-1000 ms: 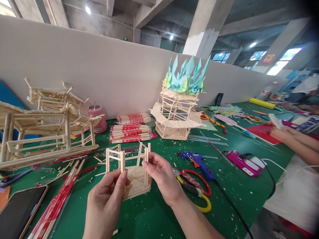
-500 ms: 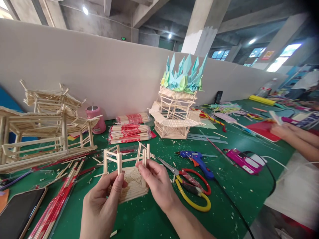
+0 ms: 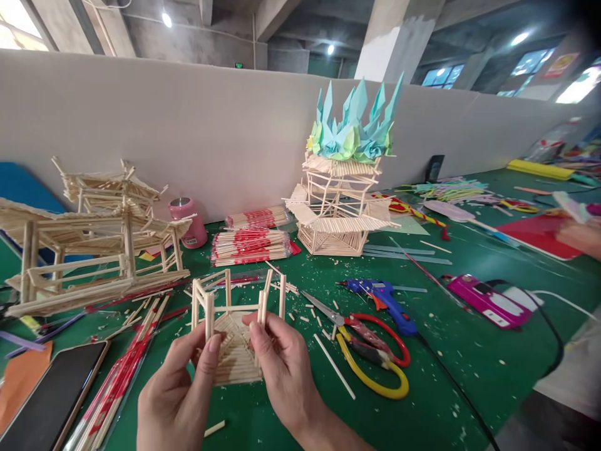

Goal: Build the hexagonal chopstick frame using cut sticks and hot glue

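Between my hands is a small wooden-stick frame [image 3: 235, 366], with a slatted base, upright posts and thin rails near the top. My left hand [image 3: 181, 376] pinches its front left post between thumb and fingers. The front right post is gripped the same way by my right hand [image 3: 284, 360]. Some of the lower posts and the base edges are hidden behind my fingers. Right of my right hand lie red and yellow scissors [image 3: 375, 357] with the blades partly apart, and behind them a blue glue gun [image 3: 380, 297].
A stick pavilion topped with blue folded paper [image 3: 333, 241] stands behind, and a larger stick building [image 3: 94, 275] at left. Bundled sticks [image 3: 251, 245], a pink bottle [image 3: 188, 222], a phone [image 3: 54, 394] and a magenta box [image 3: 488, 300] surround the work. Another person's hand [image 3: 582, 238] is at far right.
The frame has turned slightly and shifted left and nearer with both hands still on it. My view has swung a little, and a loose stick beside the scissors now shows.
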Tool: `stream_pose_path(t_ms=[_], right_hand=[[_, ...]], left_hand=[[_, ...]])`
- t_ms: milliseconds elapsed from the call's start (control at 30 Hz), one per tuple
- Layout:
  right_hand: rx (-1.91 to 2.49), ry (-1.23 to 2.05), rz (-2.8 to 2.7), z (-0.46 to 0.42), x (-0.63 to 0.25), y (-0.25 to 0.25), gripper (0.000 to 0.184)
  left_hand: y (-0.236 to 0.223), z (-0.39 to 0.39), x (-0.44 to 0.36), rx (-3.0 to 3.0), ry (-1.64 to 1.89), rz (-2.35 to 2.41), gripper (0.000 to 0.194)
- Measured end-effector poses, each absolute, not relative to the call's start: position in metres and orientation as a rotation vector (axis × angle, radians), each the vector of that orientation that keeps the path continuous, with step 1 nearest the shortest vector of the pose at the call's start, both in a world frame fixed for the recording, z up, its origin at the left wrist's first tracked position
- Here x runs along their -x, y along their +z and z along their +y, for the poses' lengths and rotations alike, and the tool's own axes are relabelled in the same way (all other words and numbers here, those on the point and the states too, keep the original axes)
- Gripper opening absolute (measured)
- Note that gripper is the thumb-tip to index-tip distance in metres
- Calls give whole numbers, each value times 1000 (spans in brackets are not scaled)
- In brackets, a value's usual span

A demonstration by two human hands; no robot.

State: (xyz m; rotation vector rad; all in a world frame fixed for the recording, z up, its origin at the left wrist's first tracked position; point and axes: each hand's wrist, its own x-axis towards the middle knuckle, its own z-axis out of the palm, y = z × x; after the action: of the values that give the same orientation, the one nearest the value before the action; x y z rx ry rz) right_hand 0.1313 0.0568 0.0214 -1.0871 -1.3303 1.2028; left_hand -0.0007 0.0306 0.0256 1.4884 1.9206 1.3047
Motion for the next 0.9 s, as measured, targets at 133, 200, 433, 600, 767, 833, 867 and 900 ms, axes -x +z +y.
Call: stream_pose_path(t_ms=[133,200,433,600,767,833,867,900], right_hand=[[1109,1178,-1353,56,-130,20,30],[1103,1183,-1366,56,-129,21,29],[1073,1119,-1396,58,-130,25,32],[1045,1080,-1405,58,-130,26,30],[1045,1092,-1409,57,-130,27,29],[1039,1090,-1412,57,-130,27,29],[1036,1090,-1414,57,-130,26,29],[1032,1089,-1415,57,-130,26,29]], left_hand=[[33,28,-6,-2025,1627,2159,23],[39,31,-6,-2488,1610,2085,24],[46,56,10,-3172,1087,1762,24],[48,61,13,-3282,992,1595,25],[50,62,15,-3332,965,1544,29],[50,63,16,-3338,948,1539,29],[50,63,16,-3340,942,1535,28],[50,64,16,-3340,938,1538,28]])
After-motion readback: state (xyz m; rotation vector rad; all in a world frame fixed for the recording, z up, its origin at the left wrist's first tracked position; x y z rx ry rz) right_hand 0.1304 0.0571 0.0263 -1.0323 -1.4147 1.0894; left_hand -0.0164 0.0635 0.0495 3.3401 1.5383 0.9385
